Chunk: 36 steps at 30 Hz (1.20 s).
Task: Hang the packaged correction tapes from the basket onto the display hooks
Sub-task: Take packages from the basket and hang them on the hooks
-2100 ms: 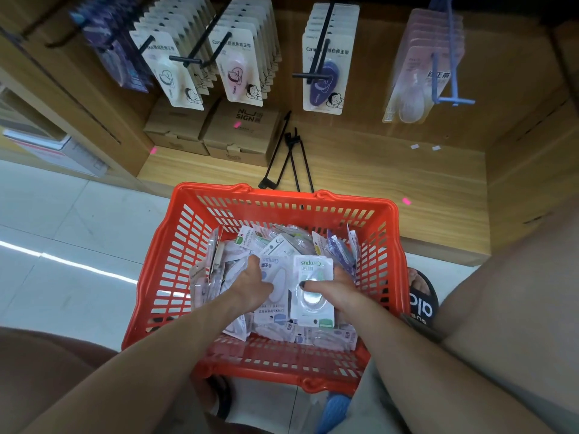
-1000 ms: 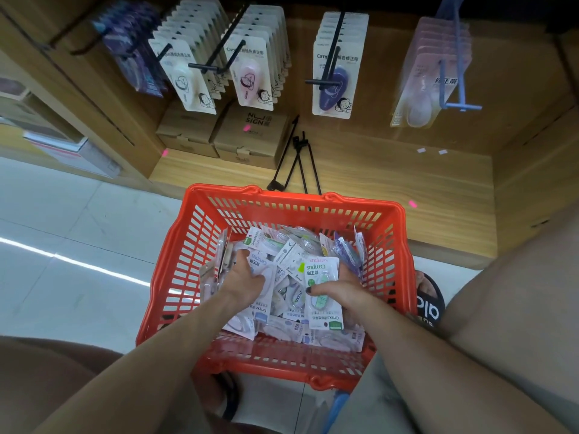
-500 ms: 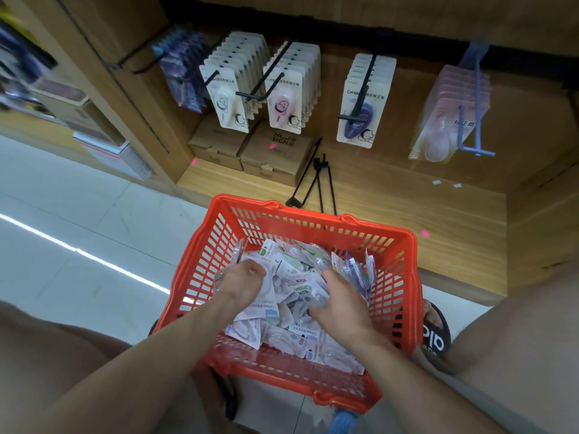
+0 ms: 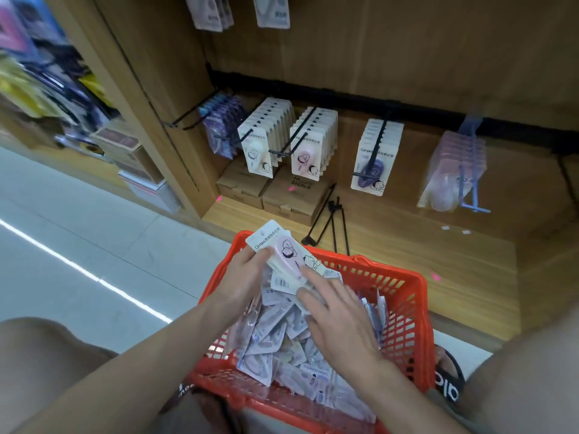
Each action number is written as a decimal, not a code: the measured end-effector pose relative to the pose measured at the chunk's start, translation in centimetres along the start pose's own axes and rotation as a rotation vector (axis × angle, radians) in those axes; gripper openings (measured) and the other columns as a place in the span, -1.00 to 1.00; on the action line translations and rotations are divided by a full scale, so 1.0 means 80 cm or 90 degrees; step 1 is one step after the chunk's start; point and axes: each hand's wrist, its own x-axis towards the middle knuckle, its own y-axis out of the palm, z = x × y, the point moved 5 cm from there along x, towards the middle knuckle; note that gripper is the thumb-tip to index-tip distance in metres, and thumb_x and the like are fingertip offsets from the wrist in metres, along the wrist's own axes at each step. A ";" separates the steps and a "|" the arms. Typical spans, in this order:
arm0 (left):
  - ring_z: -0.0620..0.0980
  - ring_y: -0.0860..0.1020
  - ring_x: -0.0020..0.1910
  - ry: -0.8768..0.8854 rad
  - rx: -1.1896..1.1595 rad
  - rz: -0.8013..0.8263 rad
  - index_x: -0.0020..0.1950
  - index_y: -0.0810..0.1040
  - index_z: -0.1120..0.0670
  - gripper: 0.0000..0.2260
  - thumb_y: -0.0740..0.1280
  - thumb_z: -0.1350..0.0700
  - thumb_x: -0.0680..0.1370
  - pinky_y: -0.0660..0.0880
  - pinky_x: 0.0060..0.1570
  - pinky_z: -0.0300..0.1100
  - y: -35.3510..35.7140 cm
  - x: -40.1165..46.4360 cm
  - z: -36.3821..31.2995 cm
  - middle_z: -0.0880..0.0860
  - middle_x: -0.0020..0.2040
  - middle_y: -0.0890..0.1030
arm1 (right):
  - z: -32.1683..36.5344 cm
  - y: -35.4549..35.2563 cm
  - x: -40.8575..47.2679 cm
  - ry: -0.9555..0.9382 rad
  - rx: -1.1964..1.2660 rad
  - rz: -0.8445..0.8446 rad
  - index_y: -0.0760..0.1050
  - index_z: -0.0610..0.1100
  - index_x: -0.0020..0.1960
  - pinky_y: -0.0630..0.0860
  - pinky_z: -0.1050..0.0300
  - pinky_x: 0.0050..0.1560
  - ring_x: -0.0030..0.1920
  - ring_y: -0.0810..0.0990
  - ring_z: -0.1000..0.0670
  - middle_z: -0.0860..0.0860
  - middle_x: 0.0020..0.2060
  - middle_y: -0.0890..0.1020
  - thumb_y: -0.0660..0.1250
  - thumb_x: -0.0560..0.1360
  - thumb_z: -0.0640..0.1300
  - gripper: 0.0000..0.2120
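Observation:
A red plastic basket [image 4: 407,311] in front of me is heaped with loose packaged correction tapes [image 4: 272,346]. My left hand [image 4: 247,277] grips a small stack of pink correction tape packs [image 4: 282,255], lifted above the basket's far left corner. My right hand [image 4: 338,321] lies over the pile with fingers straight, its fingertips touching the stack's lower edge. On the wooden display, black hooks carry rows of the same packs: a white row [image 4: 260,145], a pink row [image 4: 310,151] and a purple row [image 4: 376,158].
Two brown cartons [image 4: 282,198] and several loose black hooks [image 4: 332,220] lie on the wooden shelf base [image 4: 423,255]. A blue hook holds pink-bagged items [image 4: 454,170] at right. More packs hang above. Tiled floor lies at left, a black sandal [image 4: 448,377] beside the basket.
My left hand has lifted a stack of pink packs out of the pile toward the basket's far rim. My right hand moved up to it. The view tilted upward.

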 end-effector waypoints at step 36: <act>0.15 0.75 0.01 -0.163 -0.081 0.051 0.26 0.63 0.18 -0.75 0.22 0.13 0.71 0.69 -0.03 -0.01 0.021 0.007 0.029 0.18 0.05 0.75 | -0.045 0.030 -0.001 0.186 0.260 0.217 -0.12 0.44 0.58 0.43 0.37 -0.32 -0.01 0.49 0.15 0.19 0.54 0.03 0.51 0.44 -0.27 0.11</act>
